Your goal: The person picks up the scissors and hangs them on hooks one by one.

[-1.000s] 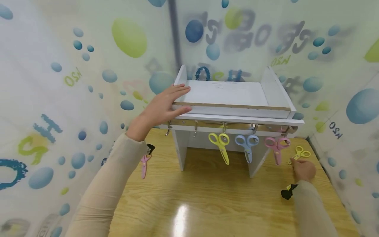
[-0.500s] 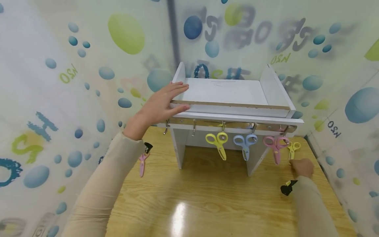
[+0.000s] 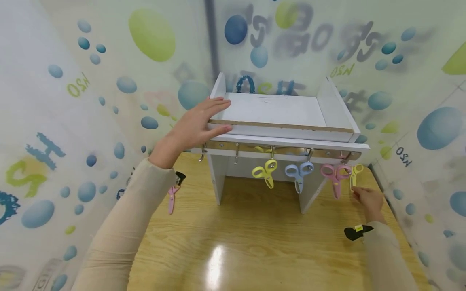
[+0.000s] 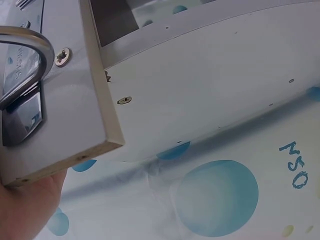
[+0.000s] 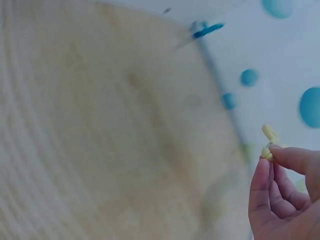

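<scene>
In the head view my left hand (image 3: 194,123) lies over the left end of the white shelf (image 3: 280,109), fingers straight. The left wrist view shows part of that hand (image 4: 32,205) behind the shelf's front board (image 4: 75,125). On the right, my right hand (image 3: 369,201) pinches the blade end of yellow scissors (image 3: 353,178), handles pointing up and away. The right wrist view shows them (image 5: 270,133) between thumb and fingertips. On the shelf's hooks hang yellow scissors (image 3: 267,174), blue scissors (image 3: 299,176) and pink scissors (image 3: 336,181), the pink ones nearest my right hand.
Two bare hooks (image 3: 237,153) are at the rail's left end. Another pair of pink scissors (image 3: 172,200) lies on the wooden table (image 3: 255,250) left of the shelf. Patterned walls (image 3: 145,72) stand close behind and on both sides.
My right hand has turned the pinched yellow scissors more upright and brought them left, towards the hanging pink pair. The hanging yellow scissors have swung. My left hand stays on the shelf.
</scene>
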The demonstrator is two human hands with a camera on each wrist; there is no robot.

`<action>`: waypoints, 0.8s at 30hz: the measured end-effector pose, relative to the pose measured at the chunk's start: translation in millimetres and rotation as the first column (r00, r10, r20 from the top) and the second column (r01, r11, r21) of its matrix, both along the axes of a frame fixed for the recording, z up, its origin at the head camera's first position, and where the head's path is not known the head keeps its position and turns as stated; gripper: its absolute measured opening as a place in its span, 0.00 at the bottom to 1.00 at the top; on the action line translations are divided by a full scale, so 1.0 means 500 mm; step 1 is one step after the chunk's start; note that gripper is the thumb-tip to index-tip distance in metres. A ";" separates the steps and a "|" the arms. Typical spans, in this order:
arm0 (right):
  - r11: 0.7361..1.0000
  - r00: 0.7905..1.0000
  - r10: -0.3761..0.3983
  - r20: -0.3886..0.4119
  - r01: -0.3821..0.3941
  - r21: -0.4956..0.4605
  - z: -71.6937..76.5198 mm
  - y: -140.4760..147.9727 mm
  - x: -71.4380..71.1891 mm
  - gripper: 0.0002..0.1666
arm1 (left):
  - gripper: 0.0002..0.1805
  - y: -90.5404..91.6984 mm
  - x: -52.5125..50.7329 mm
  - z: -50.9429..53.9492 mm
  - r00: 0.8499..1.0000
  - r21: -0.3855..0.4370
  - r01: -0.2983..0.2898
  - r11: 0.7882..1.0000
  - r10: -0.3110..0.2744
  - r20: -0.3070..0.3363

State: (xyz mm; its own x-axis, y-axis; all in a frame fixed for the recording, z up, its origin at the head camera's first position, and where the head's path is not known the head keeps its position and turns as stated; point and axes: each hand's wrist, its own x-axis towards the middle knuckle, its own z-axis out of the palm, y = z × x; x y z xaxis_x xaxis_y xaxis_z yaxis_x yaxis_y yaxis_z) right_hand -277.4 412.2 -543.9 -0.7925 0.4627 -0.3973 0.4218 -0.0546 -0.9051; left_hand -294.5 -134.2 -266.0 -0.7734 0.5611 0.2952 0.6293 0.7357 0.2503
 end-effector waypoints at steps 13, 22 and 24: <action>0.993 0.937 -0.069 -0.343 0.030 -0.117 0.156 -0.023 0.022 0.07 | 0.43 -0.001 0.000 -0.001 1.000 0.007 0.006 1.000 -0.006 -0.006; 0.975 0.855 -0.116 -0.506 0.002 -0.221 0.309 -0.086 0.095 0.03 | 0.43 -0.001 0.002 0.000 1.000 0.004 0.006 1.000 -0.006 0.005; 0.968 0.835 -0.130 -0.534 -0.009 -0.250 0.332 -0.096 0.109 0.05 | 0.44 -0.001 0.001 0.000 1.000 0.006 0.008 1.000 -0.008 0.004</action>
State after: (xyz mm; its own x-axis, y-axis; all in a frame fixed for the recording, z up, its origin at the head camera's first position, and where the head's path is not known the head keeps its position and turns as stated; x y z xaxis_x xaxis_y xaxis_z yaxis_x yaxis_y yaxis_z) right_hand -222.6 364.1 -377.8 -0.8846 0.4662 -0.0130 -0.1451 -0.3015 -0.9424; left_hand -293.9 -134.6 -266.2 -0.7701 0.5656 0.2950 0.6341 0.7291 0.2575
